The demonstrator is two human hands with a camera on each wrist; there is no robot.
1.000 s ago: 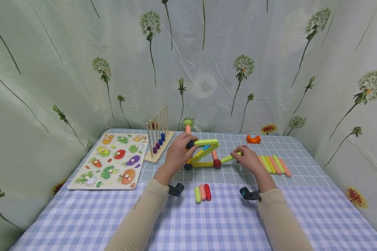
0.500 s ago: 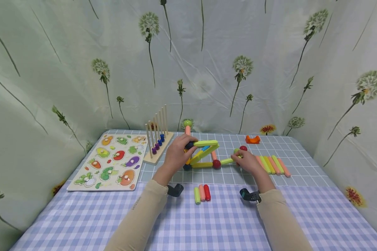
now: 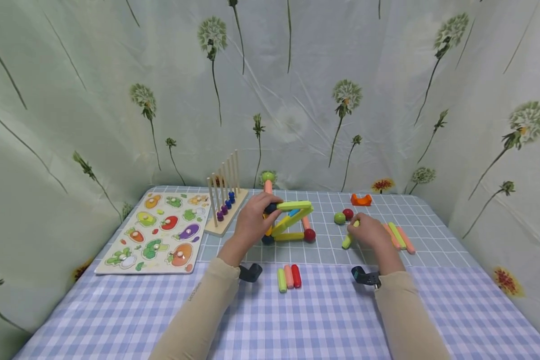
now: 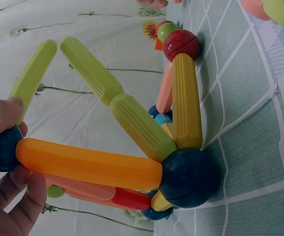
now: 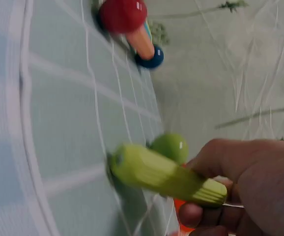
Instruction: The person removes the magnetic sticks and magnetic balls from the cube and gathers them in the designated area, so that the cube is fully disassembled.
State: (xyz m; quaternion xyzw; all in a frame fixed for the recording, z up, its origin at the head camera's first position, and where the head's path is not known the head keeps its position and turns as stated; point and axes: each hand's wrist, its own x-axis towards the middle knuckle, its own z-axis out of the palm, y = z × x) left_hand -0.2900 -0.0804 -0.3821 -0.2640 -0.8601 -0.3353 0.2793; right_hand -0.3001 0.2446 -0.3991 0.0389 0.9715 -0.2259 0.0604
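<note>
At the upper corner of a structure of magnetic rods and balls, my left hand [image 3: 252,220] grips a dark blue ball [image 4: 3,152]. From that ball an orange rod [image 4: 90,162] runs to a second blue ball [image 4: 190,177] low at the table. Two light green rods [image 4: 90,69] lean up from there, end to end, towards a green rod [image 4: 34,73] by my left thumb. A yellow rod [image 3: 290,236] joins the lower ball to a red ball [image 3: 309,235]. My right hand [image 3: 371,234] pinches a loose yellow-green magnetic rod [image 5: 166,174], tilted close over the cloth, apart from the structure.
A loose green ball [image 3: 339,218] and red ball [image 3: 348,214] lie beyond my right hand, with an orange arched piece [image 3: 361,200] behind. Several rods [image 3: 398,236] lie right; three more [image 3: 289,277] lie in front. A peg stand [image 3: 227,215] and vegetable puzzle board [image 3: 162,232] stand left.
My right hand has drawn the yellow-green rod away from the structure's red ball, rightwards and nearer, turning it. The loose green and red balls now show fully. My left hand stays in place.
</note>
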